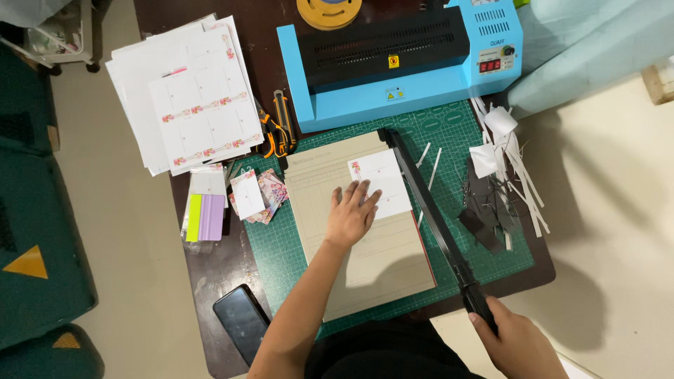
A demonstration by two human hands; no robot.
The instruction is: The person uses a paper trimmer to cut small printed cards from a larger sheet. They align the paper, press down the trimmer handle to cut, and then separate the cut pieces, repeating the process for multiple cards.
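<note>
My left hand (pixel 351 214) lies flat, fingers spread, on a white card (pixel 381 182) with a small coloured picture in its corner. The card rests on the beige bed of a paper trimmer (pixel 365 260), its right edge at the cutting line. My right hand (pixel 516 340) is wrapped around the black handle of the trimmer's blade arm (pixel 428 207), at the near end of the arm. The arm lies low along the bed's right side.
A blue laminator (pixel 400 63) stands at the back on a green cutting mat (pixel 491 253). Printed card sheets (pixel 189 98) are stacked at left, with cut cards (pixel 256 196), a box cutter (pixel 281 123) and a phone (pixel 242 319). Paper offcuts (pixel 502 175) lie at right.
</note>
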